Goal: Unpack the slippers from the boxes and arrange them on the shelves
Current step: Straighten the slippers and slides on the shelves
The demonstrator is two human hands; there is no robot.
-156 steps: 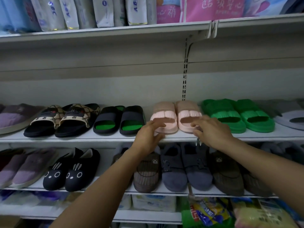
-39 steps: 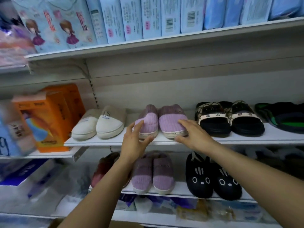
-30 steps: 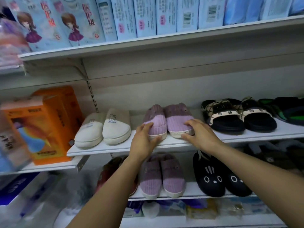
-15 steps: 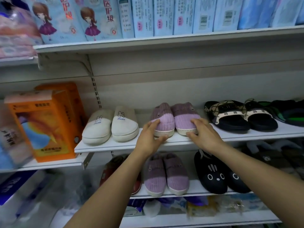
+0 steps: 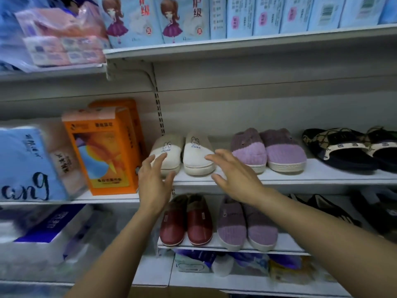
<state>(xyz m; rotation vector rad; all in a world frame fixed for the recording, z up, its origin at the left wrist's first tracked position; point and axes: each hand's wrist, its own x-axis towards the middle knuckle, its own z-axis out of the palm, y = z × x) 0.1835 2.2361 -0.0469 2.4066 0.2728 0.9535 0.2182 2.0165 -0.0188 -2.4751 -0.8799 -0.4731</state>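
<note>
A pair of cream slippers with rabbit prints [image 5: 194, 155] stands on the upper slipper shelf [image 5: 300, 176]. My left hand [image 5: 154, 179] is open, fingertips at the toe of the left cream slipper. My right hand [image 5: 234, 175] is open too, fingers spread over the toe of the right cream slipper. To their right stands a purple knit pair [image 5: 268, 150], then black sandals with patterned straps [image 5: 348, 147]. The lower shelf [image 5: 285, 246] carries a dark red pair [image 5: 187, 222], a second purple pair [image 5: 247, 224] and dark slippers [image 5: 335, 211] partly hidden by my right arm.
An orange box [image 5: 103, 147] and a blue tissue pack [image 5: 23, 164] stand left of the slippers on the neighbouring shelf. Light blue packets [image 5: 236, 16] line the top shelf. More packets [image 5: 199, 261] lie under the lower slipper shelf. A cardboard edge [image 5: 178, 292] shows at the bottom.
Both hands left the purple pair and moved left to the cream pair. The view has panned left with them. Five seconds ago the hands were at a pink pair further right.
</note>
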